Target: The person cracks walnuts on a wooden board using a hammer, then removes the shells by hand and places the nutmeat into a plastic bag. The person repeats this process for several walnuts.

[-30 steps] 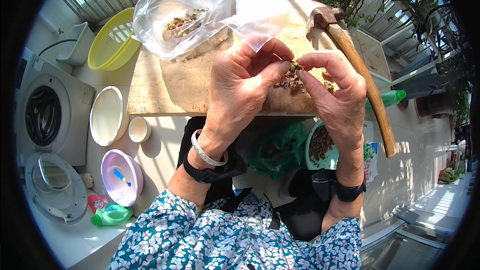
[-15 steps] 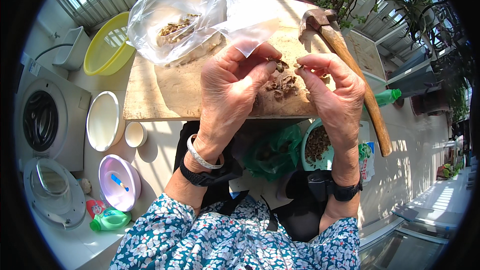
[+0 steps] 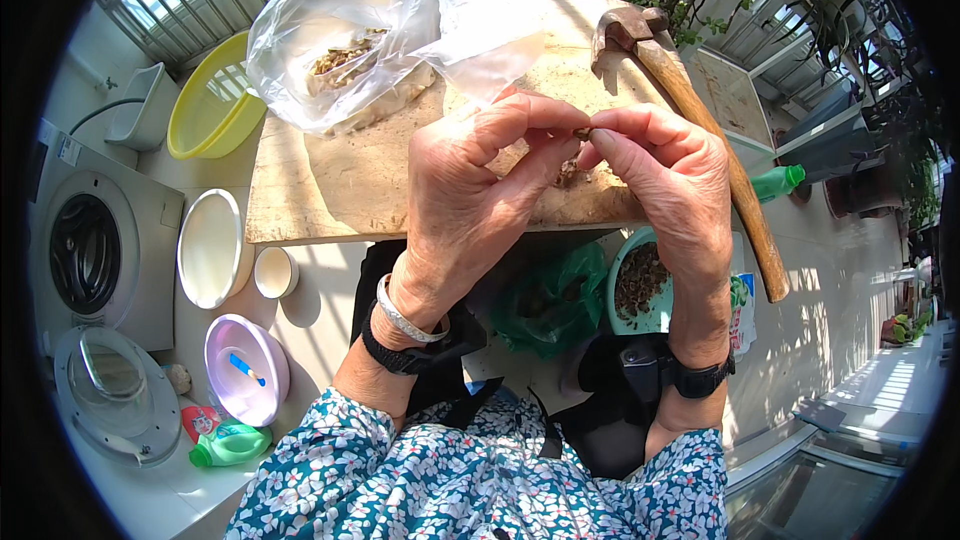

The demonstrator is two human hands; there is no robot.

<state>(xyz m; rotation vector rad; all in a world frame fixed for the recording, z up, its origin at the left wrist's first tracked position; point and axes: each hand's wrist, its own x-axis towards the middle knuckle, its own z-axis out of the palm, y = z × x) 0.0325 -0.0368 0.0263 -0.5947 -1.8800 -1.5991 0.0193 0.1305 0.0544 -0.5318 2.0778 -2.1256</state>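
A small brown piece [image 3: 583, 134] is held above the near part of the worktop [image 3: 330, 190], between the fingertips of both hands. It is pinched by the thumb and forefinger of the left hand [image 3: 475, 165] and is gripped likewise by the right hand [image 3: 678, 178] — its shape is mostly hidden by the fingers. Beneath them, brown fragments [image 3: 572, 178] are scattered on the worktop. On the worktop's far left part, a clear plastic bag [image 3: 285, 50] is set, and broken pieces [image 3: 343, 60] can be seen inside it. On the worktop's right side, a hammer [image 3: 685, 87] is laid, its handle extended past the near edge. Below that edge of the worktop, a turquoise basin [image 3: 640, 323] holding brown bits and a green plastic bag [image 3: 550, 310] are placed.
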